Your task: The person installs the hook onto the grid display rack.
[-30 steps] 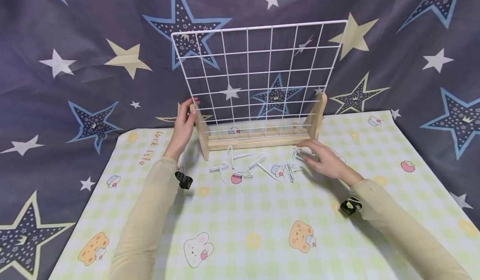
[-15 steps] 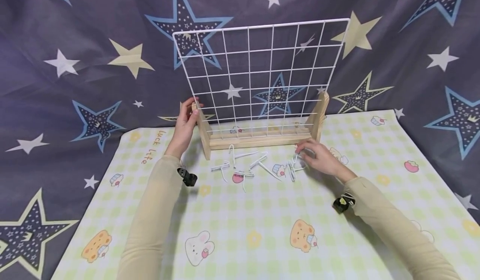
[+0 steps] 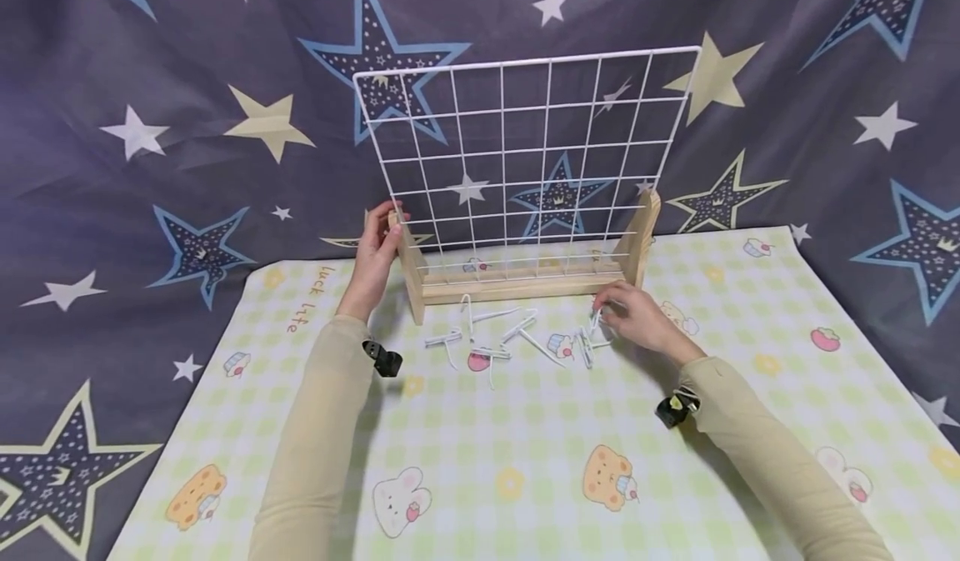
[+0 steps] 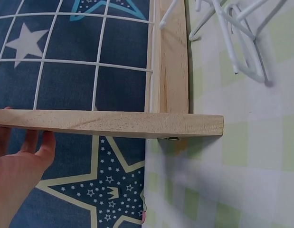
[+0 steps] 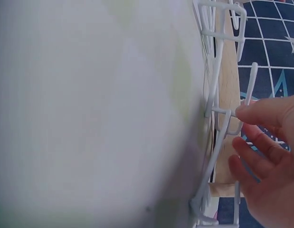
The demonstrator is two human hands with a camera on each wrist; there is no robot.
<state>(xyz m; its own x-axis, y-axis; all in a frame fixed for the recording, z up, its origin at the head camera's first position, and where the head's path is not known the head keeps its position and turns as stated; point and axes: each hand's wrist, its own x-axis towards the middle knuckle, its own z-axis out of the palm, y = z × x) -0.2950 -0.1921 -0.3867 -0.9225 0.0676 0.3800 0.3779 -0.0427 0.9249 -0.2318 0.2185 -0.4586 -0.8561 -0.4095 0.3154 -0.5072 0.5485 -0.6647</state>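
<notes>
A white wire grid rack (image 3: 504,152) stands upright in a wooden base (image 3: 517,288). My left hand (image 3: 371,265) grips the top of the left wooden side piece (image 3: 409,273), fingers behind it and thumb in front. In the left wrist view the fingertips (image 4: 46,142) lie against that wood. My right hand (image 3: 637,319) is low by the base's right end, pinching a white wire hook (image 5: 252,80) between thumb and fingers. Just left of it lies another white wire hook (image 3: 585,347). Part of the pinched hook is hidden behind the fingers.
Several more white wire hooks are strewn before the base, among them a T-shaped hook (image 3: 491,354) and a long hook (image 3: 534,340). A green-checked cloth (image 3: 465,428) covers the table. Close behind the rack hangs a dark star-patterned curtain (image 3: 247,61).
My right hand has moved slightly left, and its fingers have closed on a hook among those at the right. My left hand stays on the side piece.
</notes>
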